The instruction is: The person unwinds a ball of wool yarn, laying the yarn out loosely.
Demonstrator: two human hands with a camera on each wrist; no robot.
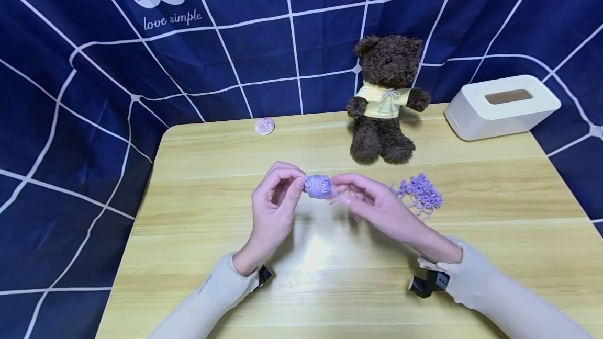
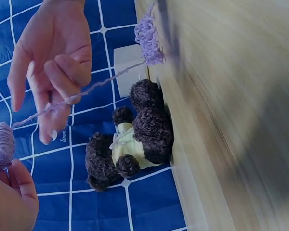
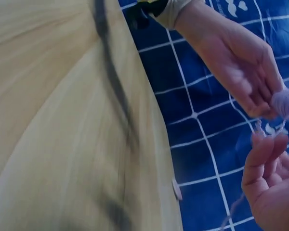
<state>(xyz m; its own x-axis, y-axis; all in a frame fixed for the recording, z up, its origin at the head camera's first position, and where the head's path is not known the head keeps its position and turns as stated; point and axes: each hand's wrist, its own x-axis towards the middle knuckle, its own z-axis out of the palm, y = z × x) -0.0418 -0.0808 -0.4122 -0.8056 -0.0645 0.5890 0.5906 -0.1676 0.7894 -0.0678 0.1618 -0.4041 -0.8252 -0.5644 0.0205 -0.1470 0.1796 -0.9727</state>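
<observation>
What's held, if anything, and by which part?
Left hand: wound purple yarn ball, pinched at its left end in the head view. Right hand: thin purple yarn strand crosses it; grip unclear.

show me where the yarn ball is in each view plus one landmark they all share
Head: yarn ball just below the picture's centre.
Left wrist: yarn ball at the left edge, below mid-height.
Right wrist: yarn ball at the right edge, slightly above mid-height.
Shared landmark: the white-gridded blue cloth.

The left hand pinches with thumb and fingers, facing the right hand, partly curled.
</observation>
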